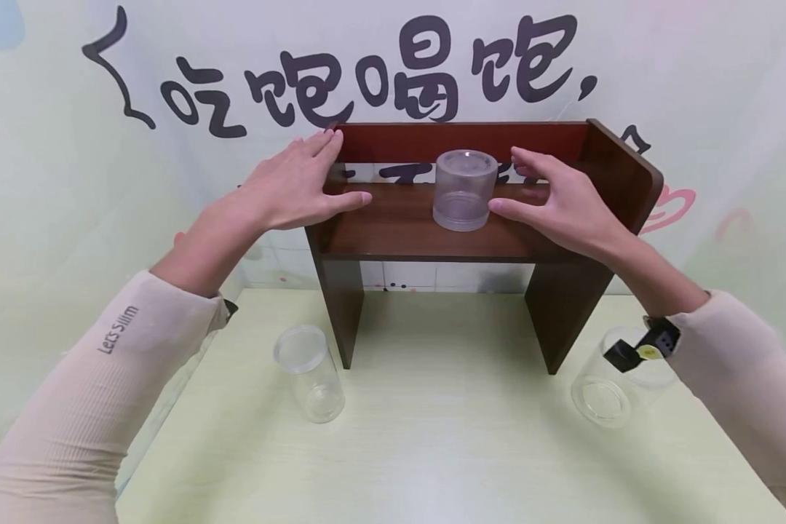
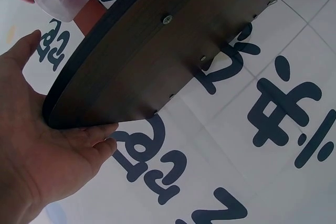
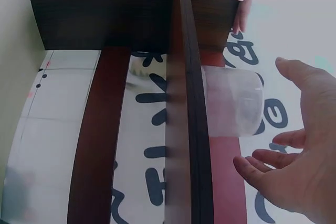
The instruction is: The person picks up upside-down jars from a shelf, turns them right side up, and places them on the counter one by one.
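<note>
wall lettering (image 1: 426,65) 吃饱喝饱 behind jar (image 1: 465,195)

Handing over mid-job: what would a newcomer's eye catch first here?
Probably the dark brown desktop shelf standing on the pale table, with a clear cylindrical jar on it near the right hand. Next, the large black Chinese characters on the backdrop behind.

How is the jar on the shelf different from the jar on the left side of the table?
The shelf jar looks squat; the left jar looks slimmer. The shelf jar stands higher, near the right hand; the left jar stands on the table. Both are see-through.
</note>
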{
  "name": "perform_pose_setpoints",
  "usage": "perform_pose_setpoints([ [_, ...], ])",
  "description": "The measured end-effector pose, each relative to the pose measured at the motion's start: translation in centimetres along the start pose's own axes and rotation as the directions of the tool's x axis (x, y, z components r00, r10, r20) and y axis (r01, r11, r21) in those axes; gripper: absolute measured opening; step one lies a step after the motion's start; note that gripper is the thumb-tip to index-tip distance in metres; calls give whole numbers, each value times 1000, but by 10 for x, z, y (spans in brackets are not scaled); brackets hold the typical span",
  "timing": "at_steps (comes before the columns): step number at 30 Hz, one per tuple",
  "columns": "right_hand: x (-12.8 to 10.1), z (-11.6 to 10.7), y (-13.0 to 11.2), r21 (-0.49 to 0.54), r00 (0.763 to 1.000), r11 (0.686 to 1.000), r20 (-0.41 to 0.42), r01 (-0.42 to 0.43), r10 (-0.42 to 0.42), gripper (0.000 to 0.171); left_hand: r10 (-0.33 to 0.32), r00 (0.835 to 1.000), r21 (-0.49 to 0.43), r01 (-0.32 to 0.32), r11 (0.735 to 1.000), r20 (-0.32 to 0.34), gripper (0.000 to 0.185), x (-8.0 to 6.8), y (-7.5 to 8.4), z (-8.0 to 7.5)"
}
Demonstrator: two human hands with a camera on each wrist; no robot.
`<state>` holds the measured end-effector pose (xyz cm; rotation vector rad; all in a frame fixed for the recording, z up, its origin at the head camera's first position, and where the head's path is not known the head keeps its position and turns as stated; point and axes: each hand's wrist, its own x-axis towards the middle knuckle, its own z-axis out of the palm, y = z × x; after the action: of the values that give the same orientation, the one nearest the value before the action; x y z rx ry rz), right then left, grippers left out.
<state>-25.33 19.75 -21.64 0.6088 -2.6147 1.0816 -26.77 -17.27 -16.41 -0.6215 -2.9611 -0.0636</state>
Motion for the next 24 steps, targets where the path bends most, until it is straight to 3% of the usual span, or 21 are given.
perform_pose_setpoints([
  [24, 58, 34, -14, -78, 998, 995, -1, -57, 57, 94, 10, 1000, 6, -10, 1000, -11, 109, 0, -1, 0],
])
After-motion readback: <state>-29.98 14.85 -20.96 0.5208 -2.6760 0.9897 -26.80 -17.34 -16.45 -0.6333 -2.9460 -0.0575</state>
